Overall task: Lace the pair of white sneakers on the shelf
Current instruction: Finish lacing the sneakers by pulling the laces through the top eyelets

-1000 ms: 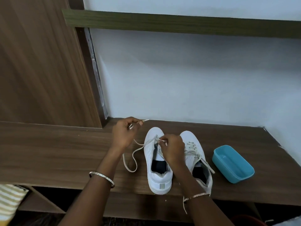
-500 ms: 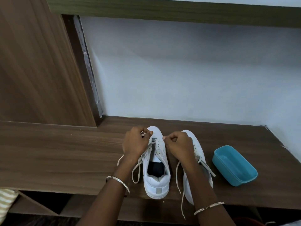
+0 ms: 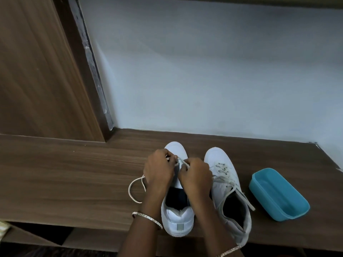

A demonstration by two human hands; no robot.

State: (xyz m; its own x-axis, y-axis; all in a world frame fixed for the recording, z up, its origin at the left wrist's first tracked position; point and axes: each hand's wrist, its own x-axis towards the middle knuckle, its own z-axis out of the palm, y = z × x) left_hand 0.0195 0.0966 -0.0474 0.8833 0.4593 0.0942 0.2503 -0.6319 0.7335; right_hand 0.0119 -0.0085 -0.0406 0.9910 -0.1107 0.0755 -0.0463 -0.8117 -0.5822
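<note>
Left hand (image 3: 159, 171) and right hand (image 3: 196, 175) each pinch the lace (image 3: 183, 163) over the 9 o'clock sneaker (image 3: 176, 149), probably lining it up for an eyelet.

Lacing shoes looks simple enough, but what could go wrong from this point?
The left hand and right hand pinch the lace over the left sneaker, whose heel sits at the front edge of the shelf; a hard tug might drag it off. The slack loop beside the left wrist could snag on the bangle. The right sneaker seems to overhang that edge, so a bump might tip it.
</note>
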